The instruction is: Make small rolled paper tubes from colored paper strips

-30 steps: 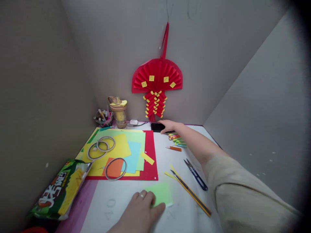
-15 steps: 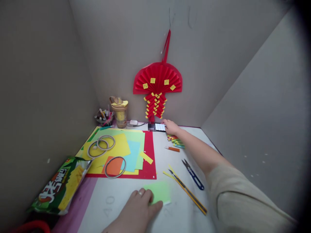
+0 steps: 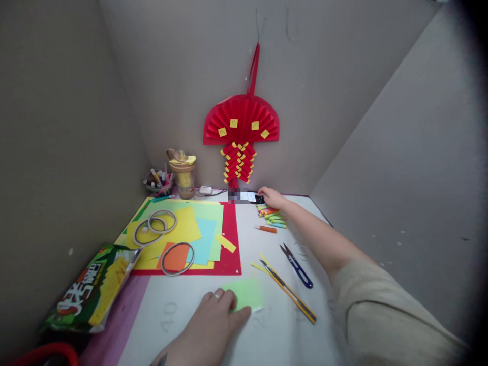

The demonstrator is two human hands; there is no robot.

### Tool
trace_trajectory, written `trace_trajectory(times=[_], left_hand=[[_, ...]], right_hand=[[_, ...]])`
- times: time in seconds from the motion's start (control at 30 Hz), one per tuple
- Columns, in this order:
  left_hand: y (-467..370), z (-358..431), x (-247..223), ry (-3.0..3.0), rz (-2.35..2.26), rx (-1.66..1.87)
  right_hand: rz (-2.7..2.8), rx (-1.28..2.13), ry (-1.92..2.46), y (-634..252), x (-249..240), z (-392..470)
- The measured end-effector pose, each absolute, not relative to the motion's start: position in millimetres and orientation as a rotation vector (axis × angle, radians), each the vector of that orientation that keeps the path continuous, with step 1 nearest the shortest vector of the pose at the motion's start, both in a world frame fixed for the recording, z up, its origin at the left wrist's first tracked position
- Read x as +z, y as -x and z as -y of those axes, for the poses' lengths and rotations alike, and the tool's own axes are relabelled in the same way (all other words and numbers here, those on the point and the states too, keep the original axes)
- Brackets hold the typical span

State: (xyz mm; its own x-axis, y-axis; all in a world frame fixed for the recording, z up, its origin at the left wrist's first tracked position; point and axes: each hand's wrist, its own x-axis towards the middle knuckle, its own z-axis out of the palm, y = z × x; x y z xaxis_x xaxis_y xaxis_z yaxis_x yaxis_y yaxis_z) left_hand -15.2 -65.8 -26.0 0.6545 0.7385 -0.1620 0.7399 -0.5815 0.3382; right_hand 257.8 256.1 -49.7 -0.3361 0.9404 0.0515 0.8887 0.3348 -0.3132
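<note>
Green paper point(image 3: 247, 294) lies flat on the white surface of the table point(image 3: 183, 293), at the near side, in front of the person. The left hand point(image 3: 208, 325) rests upon its near left part. The fingers of this hand are a little bent, the thumb stands apart from them, and it presses the paper rather than grips it. A small white strip point(image 3: 258, 308) shows at the near edge of the paper, beside the thumb; I cannot tell if it is glued there.

At the far edge of the table, the right hand point(image 3: 272, 198) is touching the right end of a phone point(image 3: 249, 197), whose screen is lit. Its fingers are partly bent, but how firmly they hold the phone I cannot tell.

As for the progress, several thin coloured rolls point(image 3: 273, 217) are already formed and lie in a pile near the right hand. The green paper is flat and not rolled, so I judge the work on this piece is at an early point. The coloured sheets point(image 3: 208, 239) to the left also lie flat. The scissors point(image 3: 299, 269) and the craft knife point(image 3: 275, 277) lie to the right, not held by either hand.
</note>
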Motion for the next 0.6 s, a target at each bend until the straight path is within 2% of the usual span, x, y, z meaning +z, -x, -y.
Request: trace_trajectory(times=[0.4, 0.6], left_hand=[[14.6, 65.4, -25.5, -2.491, -1.168, -0.002], [15.0, 62.5, -28.3, -2.455, -1.157, -0.07]], right_hand=[[2.246, 0.227, 1.911, -275.0, -48.0, -259.7], [1.985, 0.512, 2.152, -241.2, -52.5, -266.6]])
